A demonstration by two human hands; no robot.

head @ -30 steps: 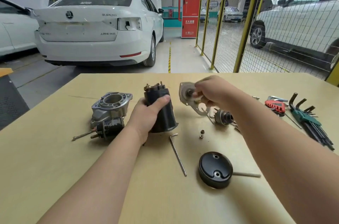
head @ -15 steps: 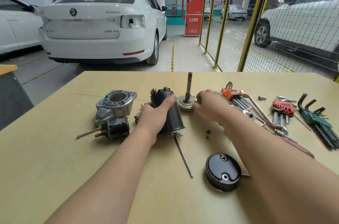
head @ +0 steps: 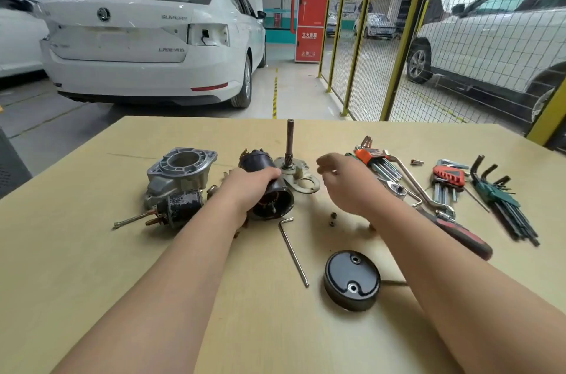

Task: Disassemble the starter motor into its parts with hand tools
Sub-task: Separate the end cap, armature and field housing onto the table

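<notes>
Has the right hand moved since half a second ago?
Yes. The right hand has drawn rightward off the shaft plate, toward the orange hex keys, holding nothing.

Both bare forearms reach forward. The left hand (head: 249,189) wraps its fingers over the black motor housing (head: 274,203); the right hand (head: 346,182) hovers, fingers loosely curled, empty.

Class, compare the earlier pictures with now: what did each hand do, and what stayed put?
The right hand set the shaft plate down on the table, shaft upright, then let go and drew back. The left hand still grips the black casing, now tipped open end toward the camera. The round cap and hex key stayed put.
</notes>
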